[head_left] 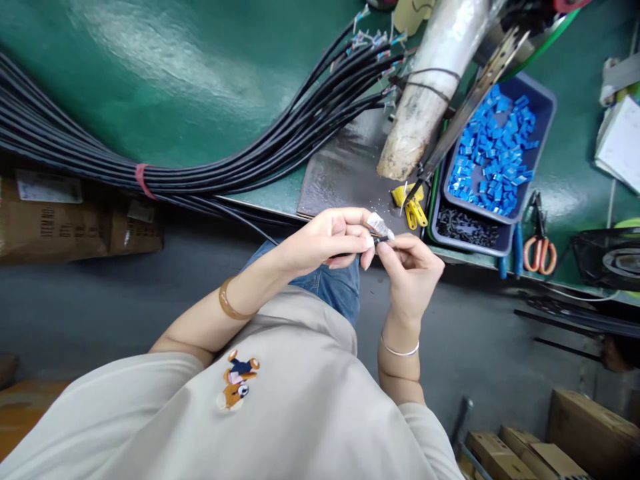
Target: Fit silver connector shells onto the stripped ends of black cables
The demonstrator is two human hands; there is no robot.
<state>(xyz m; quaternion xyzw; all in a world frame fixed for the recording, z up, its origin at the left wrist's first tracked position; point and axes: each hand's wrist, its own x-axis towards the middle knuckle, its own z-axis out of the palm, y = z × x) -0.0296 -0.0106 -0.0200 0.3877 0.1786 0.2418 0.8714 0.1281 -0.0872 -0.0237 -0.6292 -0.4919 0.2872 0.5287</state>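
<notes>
My left hand (333, 241) is closed on the end of a black cable (250, 225) that runs in from the bundle at the left. My right hand (410, 267) pinches at the same cable end, its fingertips close to those of my left hand. Some whitish material (379, 225) shows at the fingertips; its exact shape is too small to tell. Just beyond the hands, a yellow tool (411, 205) lies on a dark mat (330, 183) at the table edge.
A black cable bundle (200, 179) with stripped ends crosses the green table (165, 87). Right of a wrapped white tube (433, 87) stand a bin (543, 127) of blue parts and a bin (473, 248) of small black parts. Orange-handled pliers (540, 253) lie farther right.
</notes>
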